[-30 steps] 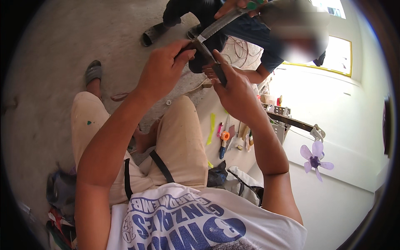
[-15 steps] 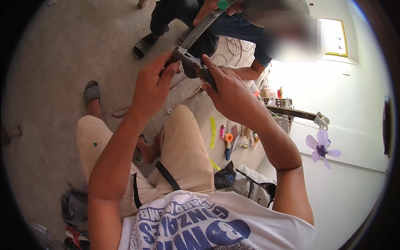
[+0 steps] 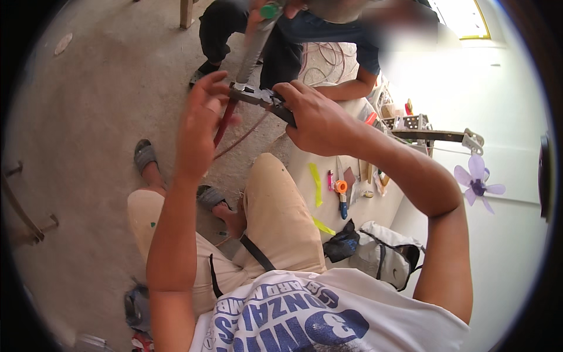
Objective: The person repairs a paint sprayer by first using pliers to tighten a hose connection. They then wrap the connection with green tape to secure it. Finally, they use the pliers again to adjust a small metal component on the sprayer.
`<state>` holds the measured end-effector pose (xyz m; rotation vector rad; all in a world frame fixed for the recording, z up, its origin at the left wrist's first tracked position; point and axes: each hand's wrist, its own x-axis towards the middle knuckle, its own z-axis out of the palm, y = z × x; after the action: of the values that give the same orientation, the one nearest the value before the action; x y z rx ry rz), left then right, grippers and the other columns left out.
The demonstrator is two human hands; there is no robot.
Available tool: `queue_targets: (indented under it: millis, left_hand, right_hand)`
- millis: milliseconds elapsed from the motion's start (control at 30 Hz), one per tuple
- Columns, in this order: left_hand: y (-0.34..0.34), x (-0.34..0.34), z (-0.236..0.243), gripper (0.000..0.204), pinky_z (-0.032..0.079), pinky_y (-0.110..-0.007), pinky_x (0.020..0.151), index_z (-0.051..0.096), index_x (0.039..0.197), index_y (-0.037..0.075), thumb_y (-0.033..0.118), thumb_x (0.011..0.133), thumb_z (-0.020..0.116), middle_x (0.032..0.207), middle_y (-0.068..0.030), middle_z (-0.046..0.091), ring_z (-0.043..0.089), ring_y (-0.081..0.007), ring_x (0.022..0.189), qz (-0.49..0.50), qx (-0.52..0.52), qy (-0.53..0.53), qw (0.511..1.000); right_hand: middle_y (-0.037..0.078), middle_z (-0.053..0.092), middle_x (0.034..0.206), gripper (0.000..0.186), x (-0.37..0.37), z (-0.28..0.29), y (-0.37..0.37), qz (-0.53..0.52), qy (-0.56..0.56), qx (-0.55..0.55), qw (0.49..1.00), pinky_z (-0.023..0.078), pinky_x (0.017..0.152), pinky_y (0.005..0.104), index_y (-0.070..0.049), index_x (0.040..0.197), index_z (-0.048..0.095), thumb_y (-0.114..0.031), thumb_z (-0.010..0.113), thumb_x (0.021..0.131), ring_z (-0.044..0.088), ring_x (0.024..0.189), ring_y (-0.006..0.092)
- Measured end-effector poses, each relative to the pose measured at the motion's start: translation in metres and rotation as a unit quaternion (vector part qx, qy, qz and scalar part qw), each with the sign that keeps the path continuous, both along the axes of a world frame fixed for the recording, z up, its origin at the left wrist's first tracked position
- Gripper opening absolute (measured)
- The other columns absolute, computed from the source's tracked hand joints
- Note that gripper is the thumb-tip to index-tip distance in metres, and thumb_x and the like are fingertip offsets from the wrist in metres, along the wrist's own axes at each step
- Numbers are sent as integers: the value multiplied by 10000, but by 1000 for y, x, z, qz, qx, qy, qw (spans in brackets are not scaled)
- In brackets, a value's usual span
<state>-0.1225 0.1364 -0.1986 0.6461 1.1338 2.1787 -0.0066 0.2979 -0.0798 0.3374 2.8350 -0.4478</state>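
The right hand (image 3: 319,117) is pinching the bar (image 3: 253,98) in its grip, the bar's long axis running leftward and slightly away. The left hand (image 3: 198,132), seemingly spread though blurred, is hovering nearer the bar's left end, where the strip (image 3: 254,56) is meeting it.

Left grip (image 3: 198,129) motion-blurred, co-worker's head (image 3: 404,26) blurred, window (image 3: 461,17) cut off above
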Motion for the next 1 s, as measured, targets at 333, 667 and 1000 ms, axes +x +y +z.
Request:
queue_targets:
  millis: [333, 667, 1000]
  left_hand:
    - [65, -56, 66, 343, 498, -303, 832, 615, 1027, 57, 308, 853, 772, 868, -32, 657, 650, -139, 796, -123, -198, 79, 969]
    - [71, -71, 91, 249, 435, -293, 509, 611, 815, 56, 263, 929, 689, 657, -18, 571, 523, -133, 543, -99, -322, 97, 936]
    - [55, -81, 95, 256, 443, -263, 640, 479, 753, 130, 179, 913, 673, 607, 47, 407, 409, -62, 548, -184, -264, 92, 942]
  right_hand:
    - [242, 599, 1047, 443, -7, -10, 4, 38, 27, 55, 997, 496, 872, 490, 37, 1198, 527, -79, 570, 773, 622, 1003, 424]
    - [253, 627, 1023, 395, -17, -4, 2, 60, 38, 18, 997, 534, 863, 427, 87, 1133, 538, -40, 558, 760, 648, 1016, 390]
    - [233, 610, 1016, 480, -28, -19, 25, 137, 97, -34, 985, 512, 861, 442, 50, 1212, 532, -10, 573, 738, 635, 999, 394]
